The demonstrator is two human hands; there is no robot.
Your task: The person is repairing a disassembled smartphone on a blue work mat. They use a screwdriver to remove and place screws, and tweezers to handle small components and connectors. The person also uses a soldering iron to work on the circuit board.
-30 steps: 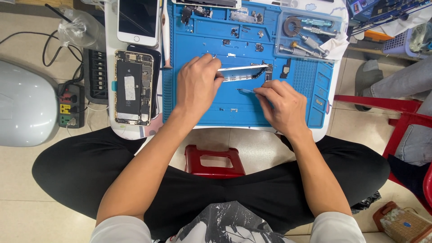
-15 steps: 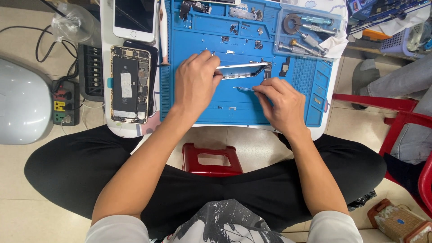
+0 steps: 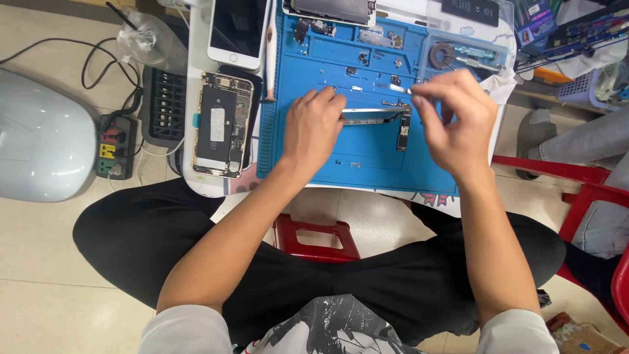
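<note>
Bright, even overhead light; soft shadows, slight motion blur on the right hand (image 3: 458, 124).

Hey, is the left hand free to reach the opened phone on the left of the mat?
Probably not right away. The left hand is pressing down a metal strip on the blue mat. The opened phone lies just beside it with nothing in between, so it only has to let go first.

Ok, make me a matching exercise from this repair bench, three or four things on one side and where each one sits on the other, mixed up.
Things:
1. opened phone
2. white phone
3. circuit board
4. power strip

Places:
A. on the floor
B. on the blue mat, under the left hand
C. face up at the table's far edge
D. left of the mat, insides showing

Pairs: 1-D, 2-C, 3-B, 4-A
</note>
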